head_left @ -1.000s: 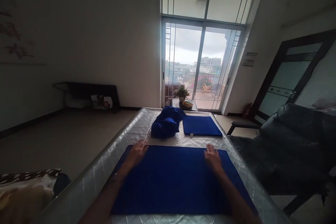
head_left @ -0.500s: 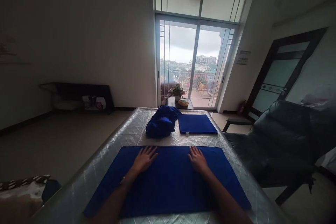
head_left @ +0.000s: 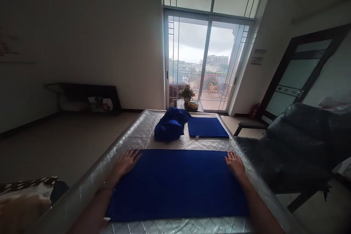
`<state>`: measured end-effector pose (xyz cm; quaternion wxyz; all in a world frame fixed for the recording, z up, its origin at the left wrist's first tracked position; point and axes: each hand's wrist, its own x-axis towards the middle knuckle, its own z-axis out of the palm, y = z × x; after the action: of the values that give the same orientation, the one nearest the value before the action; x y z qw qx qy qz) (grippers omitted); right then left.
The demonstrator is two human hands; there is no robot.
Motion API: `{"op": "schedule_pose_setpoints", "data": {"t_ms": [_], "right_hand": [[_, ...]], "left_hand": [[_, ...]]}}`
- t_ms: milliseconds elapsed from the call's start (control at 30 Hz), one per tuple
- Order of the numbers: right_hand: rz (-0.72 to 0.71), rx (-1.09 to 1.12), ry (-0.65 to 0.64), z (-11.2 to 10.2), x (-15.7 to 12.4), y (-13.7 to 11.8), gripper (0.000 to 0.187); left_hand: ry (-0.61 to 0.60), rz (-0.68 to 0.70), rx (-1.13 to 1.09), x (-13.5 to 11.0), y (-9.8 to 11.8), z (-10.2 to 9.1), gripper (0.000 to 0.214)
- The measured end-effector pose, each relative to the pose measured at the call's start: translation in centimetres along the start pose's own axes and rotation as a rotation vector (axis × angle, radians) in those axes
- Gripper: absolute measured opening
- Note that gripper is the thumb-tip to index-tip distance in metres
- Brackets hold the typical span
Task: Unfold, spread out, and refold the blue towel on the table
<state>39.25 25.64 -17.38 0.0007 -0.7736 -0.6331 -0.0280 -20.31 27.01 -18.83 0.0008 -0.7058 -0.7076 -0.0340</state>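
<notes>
Head view: the left hand [head_left: 127, 161], palm down, fingers spread, grips nothing at the far left corner of the cloth [head_left: 178, 186]; the right hand [head_left: 236, 164] lies likewise at its far right. Such wide placing probably keeps the cloth flat between them. Beyond both hands, a bundle [head_left: 171, 126] and pad [head_left: 208, 128] sit apart from it.

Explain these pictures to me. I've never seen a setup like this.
There is no machine: these are a person's bare hands, seen by a camera worn on that person's head, looking forward and down. On the shiny quilted surface, a large blue cloth lies flat. Beyond it are a bunched blue cloth, left, and a smaller flat blue cloth, right. The left hand is at the large cloth's far left corner, the right hand at its far right; both are open, gripping nothing.
</notes>
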Motion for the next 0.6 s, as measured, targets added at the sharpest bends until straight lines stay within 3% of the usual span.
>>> {"op": "schedule_pose_setpoints", "data": {"t_ms": [100, 167, 300, 400, 500, 600], "right_hand": [[-0.088, 0.024, 0.087, -1.3, -1.1, -3.8, 0.056], [-0.217, 0.094, 0.092, -2.0, -2.0, -7.8, 0.056], [-0.442, 0.265, 0.057, -2.3, -3.4, -16.7, 0.056], [-0.494, 0.327, 0.017, -1.7, -3.7, -20.6, 0.056], [-0.480, 0.332, -0.007, -1.0, -3.3, -20.7, 0.057], [-0.441, 0.283, -0.027, -0.5, -2.6, -17.4, 0.058]], "left_hand": [[0.087, 0.001, 0.035, 0.3, 3.0, -0.9, 0.064], [0.153, 0.105, -0.001, 0.4, 6.9, -1.2, 0.064], [0.086, 0.431, -0.156, 0.1, 16.5, -0.9, 0.066], [0.047, 0.494, -0.176, 0.1, 21.4, 0.0, 0.068], [0.013, 0.448, -0.168, 0.6, 21.9, 0.6, 0.068], [-0.005, 0.379, -0.156, 1.1, 18.6, 0.5, 0.066]]}}
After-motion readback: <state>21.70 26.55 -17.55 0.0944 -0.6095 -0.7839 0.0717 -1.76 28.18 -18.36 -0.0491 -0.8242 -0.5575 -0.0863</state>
